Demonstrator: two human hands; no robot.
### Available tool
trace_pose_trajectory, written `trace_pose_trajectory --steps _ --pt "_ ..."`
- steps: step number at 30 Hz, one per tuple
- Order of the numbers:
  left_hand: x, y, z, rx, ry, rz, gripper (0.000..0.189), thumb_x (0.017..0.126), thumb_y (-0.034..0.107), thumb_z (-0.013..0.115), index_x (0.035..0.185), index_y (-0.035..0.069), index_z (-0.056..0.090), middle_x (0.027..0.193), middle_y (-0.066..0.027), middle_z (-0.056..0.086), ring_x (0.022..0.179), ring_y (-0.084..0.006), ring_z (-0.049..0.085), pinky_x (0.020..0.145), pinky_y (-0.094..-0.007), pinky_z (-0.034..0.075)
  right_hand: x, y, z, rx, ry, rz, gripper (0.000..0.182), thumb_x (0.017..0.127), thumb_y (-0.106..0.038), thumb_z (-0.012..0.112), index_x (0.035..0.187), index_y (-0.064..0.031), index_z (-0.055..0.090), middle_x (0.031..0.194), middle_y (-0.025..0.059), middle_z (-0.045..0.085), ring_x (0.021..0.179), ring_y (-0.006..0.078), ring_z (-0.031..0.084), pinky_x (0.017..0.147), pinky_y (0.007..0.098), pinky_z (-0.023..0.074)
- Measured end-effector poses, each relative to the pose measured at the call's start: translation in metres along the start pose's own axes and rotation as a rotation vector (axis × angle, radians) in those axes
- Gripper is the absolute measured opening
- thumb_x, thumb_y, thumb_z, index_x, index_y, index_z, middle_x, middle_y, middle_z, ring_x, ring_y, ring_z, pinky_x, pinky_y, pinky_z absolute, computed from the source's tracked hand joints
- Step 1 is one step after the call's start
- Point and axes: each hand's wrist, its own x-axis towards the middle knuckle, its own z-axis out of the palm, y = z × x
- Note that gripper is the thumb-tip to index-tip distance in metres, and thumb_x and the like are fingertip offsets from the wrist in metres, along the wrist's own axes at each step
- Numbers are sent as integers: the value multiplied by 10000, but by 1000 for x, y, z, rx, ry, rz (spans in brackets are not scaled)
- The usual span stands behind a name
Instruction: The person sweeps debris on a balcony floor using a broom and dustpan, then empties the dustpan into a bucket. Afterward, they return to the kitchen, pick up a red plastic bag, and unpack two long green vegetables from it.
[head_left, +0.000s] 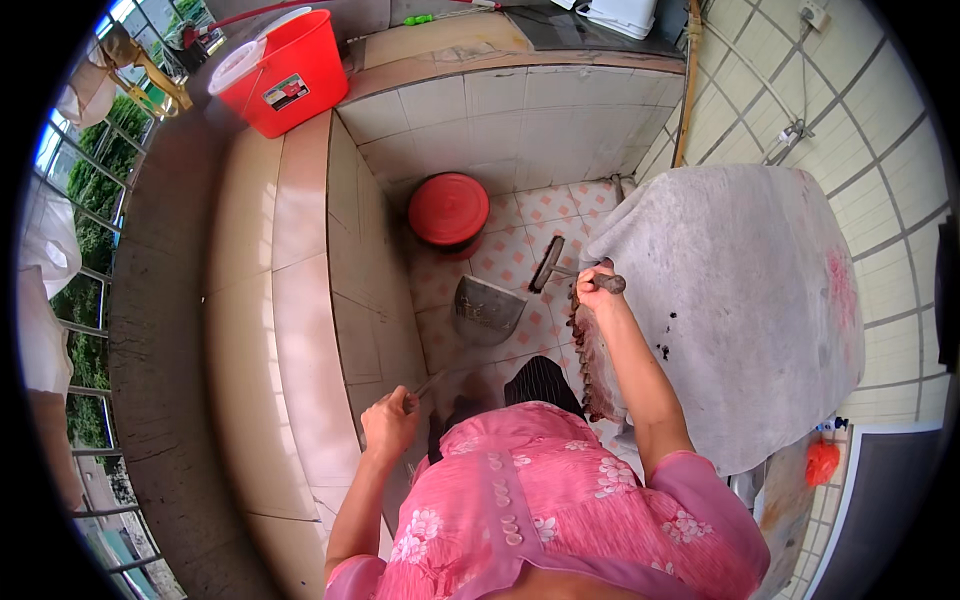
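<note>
My right hand (596, 291) grips the handle of a broom (547, 264), whose dark bristle head is down by the patterned tile floor. A grey dustpan (489, 309) lies left of the broom head, with bits of debris on it. Low on the left, my left hand (391, 421) is closed around a thin handle, which appears to lead toward the dustpan; the joint between them is blurred. The broom head and the dustpan are apart.
A round red-lidded bucket (448, 210) stands in the floor corner. A grey cloth (727, 300) covers something bulky on the right. Along the left runs a tiled ledge (304, 202), with a red mop bucket (300, 75) at its far end. Window bars (90, 330) lie beyond.
</note>
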Motion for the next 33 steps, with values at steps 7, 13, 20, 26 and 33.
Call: trace_pose_trajectory --steps 7,13,20,26,33 --pt "137 15 -6 -11 -44 33 102 780 197 594 792 98 571 772 -88 639 714 -309 616 592 -419 464 90 -74 124 259 85 -141 167 899 -198 408 774 -88 413 582 29 472 439 127 516 361 216 368" --pt "251 63 6 -50 -99 -17 99 744 177 622 811 113 588 763 -89 638 712 -300 619 601 -407 473 226 -159 227 394 158 -227 154 875 -136 392 836 -45 510 634 56 519 508 142 526 411 229 424" --pt "355 116 21 -93 -146 -102 59 720 135 635 770 118 609 741 -90 631 671 -299 620 586 -387 486 395 -232 298 570 423 -252 202 865 -128 398 861 19 537 691 94 538 574 184 546 511 283 507" --pt "413 151 23 -107 -205 -110 127 677 72 644 784 122 597 730 -83 618 659 -296 617 576 -378 486 494 -284 348 401 326 -226 278 908 -160 377 1127 8 411 960 168 486 701 261 562 604 373 532" --pt "460 174 26 -87 -261 -112 124 677 61 630 767 133 583 713 -74 605 641 -291 611 575 -380 483 494 -283 368 170 366 -295 497 944 -395 303 1252 -5 287 922 214 524 680 285 582 593 395 536"
